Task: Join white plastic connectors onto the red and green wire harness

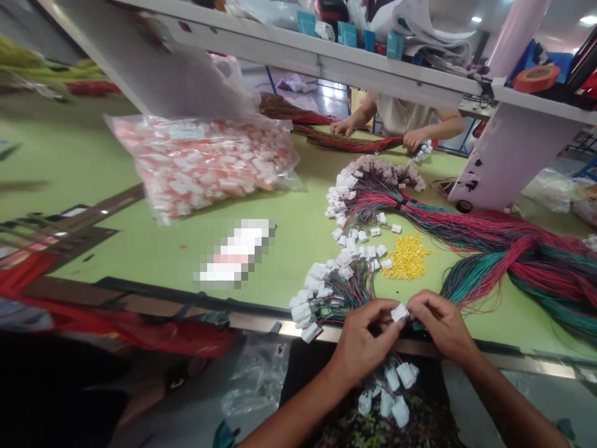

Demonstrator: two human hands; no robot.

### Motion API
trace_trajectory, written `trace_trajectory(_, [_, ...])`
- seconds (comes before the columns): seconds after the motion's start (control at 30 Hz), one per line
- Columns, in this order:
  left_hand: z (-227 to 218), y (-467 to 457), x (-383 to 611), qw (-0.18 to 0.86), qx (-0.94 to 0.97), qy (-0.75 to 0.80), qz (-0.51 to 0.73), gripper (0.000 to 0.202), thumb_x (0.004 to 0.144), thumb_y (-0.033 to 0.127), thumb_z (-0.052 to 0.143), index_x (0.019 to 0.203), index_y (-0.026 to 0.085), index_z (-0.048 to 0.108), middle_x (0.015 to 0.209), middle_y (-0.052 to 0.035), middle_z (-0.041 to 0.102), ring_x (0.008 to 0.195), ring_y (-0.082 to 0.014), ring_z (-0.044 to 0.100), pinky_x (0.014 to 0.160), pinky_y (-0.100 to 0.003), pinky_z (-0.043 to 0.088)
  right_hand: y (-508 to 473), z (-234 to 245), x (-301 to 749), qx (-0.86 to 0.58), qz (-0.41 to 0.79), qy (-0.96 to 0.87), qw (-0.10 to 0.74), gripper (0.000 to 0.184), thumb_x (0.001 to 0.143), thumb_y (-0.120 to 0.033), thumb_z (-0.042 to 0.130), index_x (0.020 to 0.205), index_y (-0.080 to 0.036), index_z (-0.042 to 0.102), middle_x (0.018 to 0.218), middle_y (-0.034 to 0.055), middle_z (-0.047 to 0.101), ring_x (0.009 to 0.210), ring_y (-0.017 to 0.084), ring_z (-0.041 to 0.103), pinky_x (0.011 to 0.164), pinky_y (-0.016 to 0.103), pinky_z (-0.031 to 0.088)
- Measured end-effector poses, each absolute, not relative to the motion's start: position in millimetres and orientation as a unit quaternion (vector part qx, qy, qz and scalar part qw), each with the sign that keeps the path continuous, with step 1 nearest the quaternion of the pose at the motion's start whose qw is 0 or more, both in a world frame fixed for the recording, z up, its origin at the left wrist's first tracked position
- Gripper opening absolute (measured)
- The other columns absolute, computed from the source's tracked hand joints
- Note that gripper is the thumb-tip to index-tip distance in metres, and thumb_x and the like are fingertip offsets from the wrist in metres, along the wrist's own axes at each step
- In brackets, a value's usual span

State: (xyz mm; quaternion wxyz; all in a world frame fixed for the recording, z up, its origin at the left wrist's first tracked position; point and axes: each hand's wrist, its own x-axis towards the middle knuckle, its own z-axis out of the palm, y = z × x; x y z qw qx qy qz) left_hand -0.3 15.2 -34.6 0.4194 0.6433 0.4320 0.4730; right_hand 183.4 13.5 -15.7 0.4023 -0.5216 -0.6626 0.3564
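Head view, left to right: a clear plastic bag [200, 165] of pink-and-white connectors lies on the green tabletop [298, 249], just beside a pixelated patch [233, 252] that hides any writing. The left hand [359, 342] and right hand [441, 323] grip a white connector [400, 312] between the fingers at the tabletop's front edge, above a heap of wired connectors [389, 392]. Beyond lie yellow small parts [407, 256] and red-green wire bundles [527, 261]. An overhead shelf [317, 62] obstructs the view, hiding part of a co-worker, whose hands [342, 127] touch a red wire bundle [354, 144]. An orange tape roll [536, 78] stands on the shelf.
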Motion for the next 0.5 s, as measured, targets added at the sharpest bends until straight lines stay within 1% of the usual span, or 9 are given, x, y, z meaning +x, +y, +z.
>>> trace_trajectory(0.03, [-34,16,0,0.428,0.636,0.437,0.47,0.013,0.08,0.023,0.069,0.091,0.017,0.075,0.071,-0.0029,0.074,0.06,-0.0154,0.066,0.055,-0.024,0.054,21,-16,189,-0.518,0.319,-0.691,0.391,0.022,0.1,-0.033,0.055,0.09,-0.021,0.071,0.087,0.0048,0.069,0.083,0.02,0.065,0.077,0.031,0.053])
trace_trajectory(0.07, [-33,17,-1,0.434,0.633,0.44,0.466,0.014,0.08,0.023,0.069,0.091,0.017,0.075,0.069,-0.0025,0.073,0.057,-0.0147,0.064,0.053,-0.024,0.052,29,-17,195,-0.52,0.269,-0.718,0.378,0.02,0.1,-0.03,0.054,0.099,-0.021,0.073,0.096,0.0072,0.07,0.092,0.022,0.066,0.085,0.034,0.053])
trace_trajectory(0.1, [-32,18,-1,0.438,0.631,0.442,0.462,0.014,0.079,0.023,0.068,0.091,0.017,0.075,0.068,-0.0022,0.072,0.056,-0.0142,0.062,0.052,-0.024,0.051,36,-20,200,-0.525,0.226,-0.739,0.357,0.021,0.1,-0.026,0.053,0.104,-0.022,0.073,0.1,0.0087,0.069,0.097,0.023,0.066,0.088,0.037,0.052])
trace_trajectory(0.2, [-32,18,-2,0.462,0.618,0.442,0.458,0.015,0.081,0.026,0.067,0.092,0.017,0.073,0.071,-0.0029,0.072,0.059,-0.0145,0.062,0.055,-0.025,0.051,53,-29,210,-0.545,0.16,-0.776,0.276,0.028,0.099,-0.018,0.049,0.113,-0.02,0.073,0.099,0.0105,0.068,0.098,0.025,0.065,0.09,0.04,0.052])
trace_trajectory(0.3, [-33,18,-4,0.495,0.593,0.44,0.458,0.016,0.084,0.028,0.067,0.095,0.017,0.071,0.079,-0.0053,0.075,0.068,-0.0169,0.067,0.062,-0.028,0.054,59,-35,213,-0.547,0.157,-0.787,0.238,0.028,0.099,-0.015,0.048,0.11,-0.02,0.074,0.096,0.0095,0.068,0.095,0.024,0.065,0.087,0.038,0.052])
trace_trajectory(0.37, [-34,18,-5,0.505,0.583,0.44,0.459,0.016,0.084,0.028,0.067,0.096,0.017,0.07,0.081,-0.006,0.075,0.07,-0.0176,0.068,0.064,-0.029,0.055,59,-35,213,-0.543,0.173,-0.783,0.247,0.026,0.099,-0.016,0.049,0.106,-0.02,0.073,0.096,0.0086,0.069,0.092,0.023,0.066,0.086,0.036,0.052])
trace_trajectory(0.5, [-35,18,-6,0.523,0.569,0.431,0.466,0.017,0.085,0.028,0.066,0.097,0.018,0.07,0.078,-0.0048,0.074,0.068,-0.0166,0.068,0.063,-0.028,0.056,56,-30,214,-0.554,0.198,-0.763,0.267,0.017,0.096,-0.016,0.053,0.096,-0.02,0.07,0.092,0.0062,0.069,0.086,0.021,0.066,0.081,0.034,0.05])
